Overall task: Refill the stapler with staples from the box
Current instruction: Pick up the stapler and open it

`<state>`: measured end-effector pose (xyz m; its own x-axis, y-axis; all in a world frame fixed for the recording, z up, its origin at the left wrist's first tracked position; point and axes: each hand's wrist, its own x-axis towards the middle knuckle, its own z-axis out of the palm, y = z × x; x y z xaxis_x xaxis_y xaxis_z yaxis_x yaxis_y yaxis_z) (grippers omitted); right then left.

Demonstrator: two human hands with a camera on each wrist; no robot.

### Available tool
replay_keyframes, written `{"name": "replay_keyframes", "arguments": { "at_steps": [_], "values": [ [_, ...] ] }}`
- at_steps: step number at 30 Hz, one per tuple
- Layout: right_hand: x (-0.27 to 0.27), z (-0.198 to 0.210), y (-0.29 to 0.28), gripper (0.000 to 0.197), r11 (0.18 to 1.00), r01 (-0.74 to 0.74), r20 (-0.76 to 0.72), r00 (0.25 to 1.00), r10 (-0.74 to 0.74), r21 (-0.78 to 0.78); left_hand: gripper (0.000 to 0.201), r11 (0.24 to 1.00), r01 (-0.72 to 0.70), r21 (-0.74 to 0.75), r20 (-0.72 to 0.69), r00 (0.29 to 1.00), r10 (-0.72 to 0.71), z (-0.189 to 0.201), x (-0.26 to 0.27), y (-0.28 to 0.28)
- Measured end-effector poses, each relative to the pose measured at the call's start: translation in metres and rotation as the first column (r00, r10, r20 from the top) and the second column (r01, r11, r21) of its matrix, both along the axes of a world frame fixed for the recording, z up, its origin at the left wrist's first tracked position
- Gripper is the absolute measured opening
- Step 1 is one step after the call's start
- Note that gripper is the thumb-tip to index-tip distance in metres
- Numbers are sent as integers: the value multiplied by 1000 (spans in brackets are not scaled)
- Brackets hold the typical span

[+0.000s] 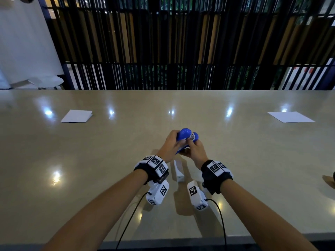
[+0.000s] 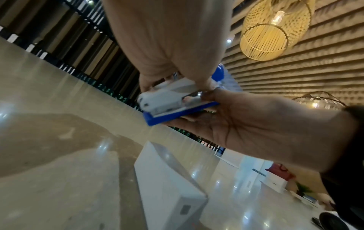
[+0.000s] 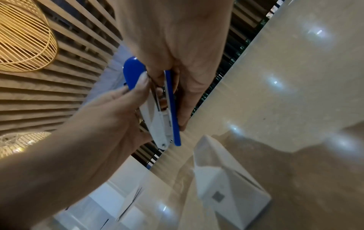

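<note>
Both hands (image 1: 183, 147) grip the blue stapler (image 1: 186, 137) above the counter (image 1: 90, 160); its long axis points away; white box (image 1: 178, 171) lies just behind them, equally near either hand.

The stapler (image 1: 186, 139) shows only in part in the head view, its middle covered by the left hand (image 1: 170, 147) and right hand (image 1: 196, 151). Whether staples lie in its channel cannot be told. The white box (image 1: 178, 171) is blurred, its label unreadable in every view; the right wrist view cuts its lower corner. A dark object (image 1: 329, 180) is cropped by the right edge of the head view.
</note>
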<state>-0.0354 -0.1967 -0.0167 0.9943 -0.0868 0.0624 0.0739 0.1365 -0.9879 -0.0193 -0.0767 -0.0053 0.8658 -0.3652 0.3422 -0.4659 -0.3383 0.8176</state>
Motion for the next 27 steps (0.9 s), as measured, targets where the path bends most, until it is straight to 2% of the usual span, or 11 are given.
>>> {"name": "replay_keyframes", "arguments": {
  "at_steps": [4,12,14,16,18,22,27],
  "values": [
    [2,-2,8,23,999,37,0,999,-37,13,20,998,-54,-12,118,992,56,6,2,-12],
    [10,3,7,26,984,-42,-72,996,55,172,24,996,-57,-70,161,985,68,6,1,-12],
    [12,2,6,22,976,-14,-112,993,39,218,21,989,-61,-135,127,989,78,5,2,-9],
    [14,-4,0,17,940,78,-199,980,-11,332,19,959,-51,-277,48,997,67,10,4,-4],
    [14,-11,-5,18,907,122,-239,971,-24,404,22,933,-67,-355,15,997,78,19,7,3],
    [12,-8,-5,21,929,117,-194,980,-50,352,13,944,-161,-288,61,981,186,20,8,12],
    [16,-11,-10,14,916,207,-232,964,-131,344,3,907,-329,-264,179,907,381,18,11,29]
  ]
}}
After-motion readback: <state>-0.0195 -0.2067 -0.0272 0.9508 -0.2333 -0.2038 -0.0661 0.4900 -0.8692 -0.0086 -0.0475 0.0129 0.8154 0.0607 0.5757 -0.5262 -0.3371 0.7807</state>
